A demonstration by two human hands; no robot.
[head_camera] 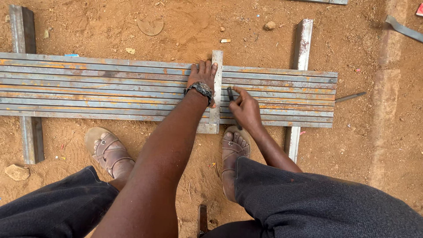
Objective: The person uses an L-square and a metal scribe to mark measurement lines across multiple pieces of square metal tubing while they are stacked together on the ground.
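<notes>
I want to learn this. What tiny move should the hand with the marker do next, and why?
Probably draw the marker toward the feet along the straightedge. The left hand presses the straightedge flat across the bars, and the right hand holds the marker's tip at its edge, partway across, with nearer bars left to cross.

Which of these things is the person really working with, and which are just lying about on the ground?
In use: left hand pressing the metal square; right hand holding a dark marker; row of steel bars.

Lying about: stone; loose rod; pebble.
</notes>
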